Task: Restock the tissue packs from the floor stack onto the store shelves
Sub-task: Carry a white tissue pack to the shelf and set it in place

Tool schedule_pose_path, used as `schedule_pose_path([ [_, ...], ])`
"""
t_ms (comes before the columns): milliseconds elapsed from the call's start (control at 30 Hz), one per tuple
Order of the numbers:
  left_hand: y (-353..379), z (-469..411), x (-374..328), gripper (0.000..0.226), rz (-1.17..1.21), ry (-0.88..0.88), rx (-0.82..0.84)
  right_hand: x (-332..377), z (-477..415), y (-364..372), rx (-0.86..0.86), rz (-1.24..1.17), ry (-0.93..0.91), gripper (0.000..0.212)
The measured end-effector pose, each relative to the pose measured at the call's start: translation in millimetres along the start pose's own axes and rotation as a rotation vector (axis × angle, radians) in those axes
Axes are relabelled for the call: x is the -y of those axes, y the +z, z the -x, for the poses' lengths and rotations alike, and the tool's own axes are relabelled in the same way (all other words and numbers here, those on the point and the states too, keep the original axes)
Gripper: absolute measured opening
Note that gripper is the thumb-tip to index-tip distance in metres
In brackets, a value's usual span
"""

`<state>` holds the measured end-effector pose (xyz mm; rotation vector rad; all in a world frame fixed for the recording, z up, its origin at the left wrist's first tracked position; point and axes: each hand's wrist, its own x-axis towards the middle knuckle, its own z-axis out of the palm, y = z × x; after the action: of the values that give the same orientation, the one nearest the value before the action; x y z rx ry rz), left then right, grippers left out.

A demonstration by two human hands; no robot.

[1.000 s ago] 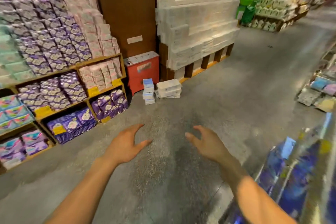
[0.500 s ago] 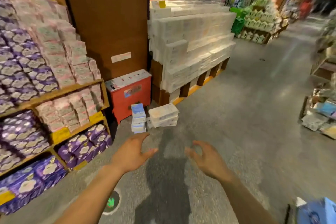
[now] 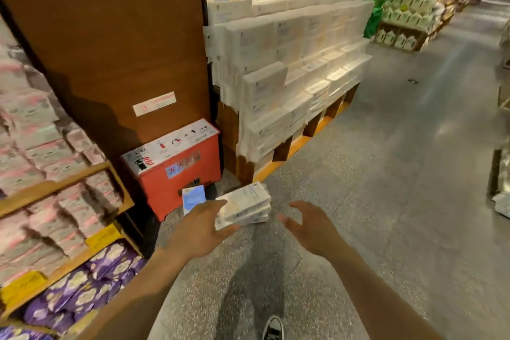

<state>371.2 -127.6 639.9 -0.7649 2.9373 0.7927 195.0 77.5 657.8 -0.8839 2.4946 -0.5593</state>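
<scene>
Two short piles of tissue packs sat on the floor just ahead of the outstretched hands. The white pile [image 3: 245,205] lay between the hands and a little beyond them. The blue-faced pile [image 3: 194,197] stood right behind the knuckles of the left hand [image 3: 200,230].

That hand was released, fingers spread and grasping nothing. Its fingertips overlapped the near corner of the white pile from where I looked, and I could not tell whether they touched it. The right hand [image 3: 311,226] was likewise loose, fingers gently curved, thumb apart, holding nothing, with a clear gap to the pile on its inner side.

Most of the blue-faced pile was hidden behind the left hand, so its count could not be made out. The print on every pack was smeared.

Past the piles stood a red box [image 3: 176,174] with pictograms on its white lid, the writing too blurred to read. Above it rose a brown panel [image 3: 110,36] with a small unreadable label [image 3: 154,103]. Farther out beyond the right hand, a block of white packs [image 3: 289,63] rested on a pallet [image 3: 278,152].

Outward from the left hand ran wooden shelves [image 3: 63,185], cut off at the edge. They held pink packs [image 3: 41,146] above, purple packs [image 3: 96,284] below and yellow price tags [image 3: 102,236], all blurred.

Underfoot was a speckled grey floor [image 3: 386,201], with a shadow between the forearms. The toe of a shoe [image 3: 271,330] was cut by the bottom edge. Far down the aisle a green-and-white display [image 3: 408,8] was too soft to make out.
</scene>
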Motion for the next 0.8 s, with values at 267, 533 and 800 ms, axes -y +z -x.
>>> schedule_pose_path([
  [267, -13, -180, 22, 0.074, 0.027, -0.084, -0.02, 6, -206, -44, 0.082, 0.167, -0.067, 0.062],
  [533, 55, -347, 106, 0.079, -0.004, -0.111, -0.053, -24, -385, 16, 0.087, 0.235, -0.083, 0.062],
  [800, 242, -471, 224, 0.101, 0.036, -0.268, -0.187, -128, -557, 170, 0.146, 0.29, -0.072, 0.068],
])
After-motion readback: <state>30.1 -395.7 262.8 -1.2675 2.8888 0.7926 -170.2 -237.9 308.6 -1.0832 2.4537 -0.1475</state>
